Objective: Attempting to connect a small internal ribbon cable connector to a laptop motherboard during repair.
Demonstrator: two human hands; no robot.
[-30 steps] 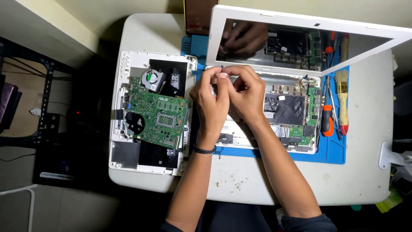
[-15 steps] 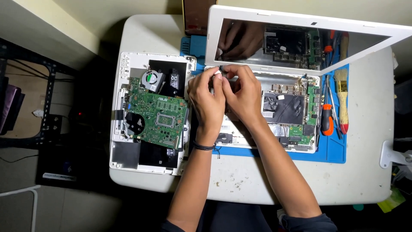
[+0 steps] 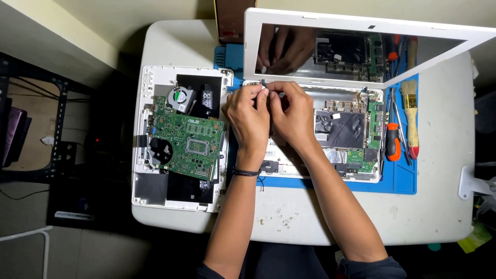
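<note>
On a scuffed white table point(image 3: 289, 217) (dim room), left hand point(image 3: 249, 116) and right hand point(image 3: 293, 113) pinch something tiny at the opened laptop point(image 3: 336, 129).

– What sort of place is this?

– Small electronics repair bench, prob. a home workshop. White table point(image 3: 310, 217), scuffed and stained along its near edge, w/ a blue repair mat point(image 3: 400, 178) on it.

– What else gives it away?

– Opened laptop base point(image 3: 178, 139) at the table's left edge, green board point(image 3: 188, 144) and fan point(image 3: 179, 97) bare. Screwdriver point(image 3: 393, 147) and brush point(image 3: 411, 116) on the mat's right side.
</note>
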